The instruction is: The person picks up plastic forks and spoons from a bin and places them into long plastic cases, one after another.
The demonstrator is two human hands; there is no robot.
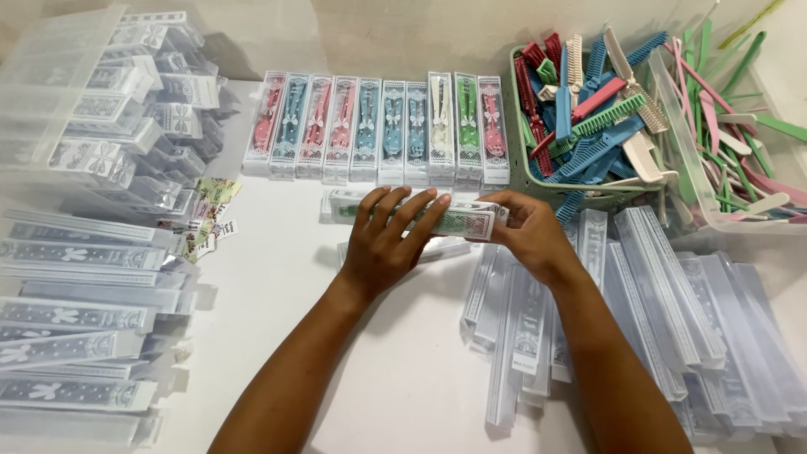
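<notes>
White tabletop [277,277] spreads below me. Just in front of the row of ten boxed combs [378,126], my left hand [387,240] and right hand [525,231] both clasp one clear plastic box holding a green comb [462,220]. I judge the flimsy box could buckle, or nudge that row askew.

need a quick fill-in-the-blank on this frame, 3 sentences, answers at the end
Both hands, left hand and right hand, hold one clear plastic box with a ____ comb inside.
The row of filled clear boxes lies ____ the hands.
The loose coloured plastic combs fill a pale ____ basket.
Answers: green; beyond; green
</notes>
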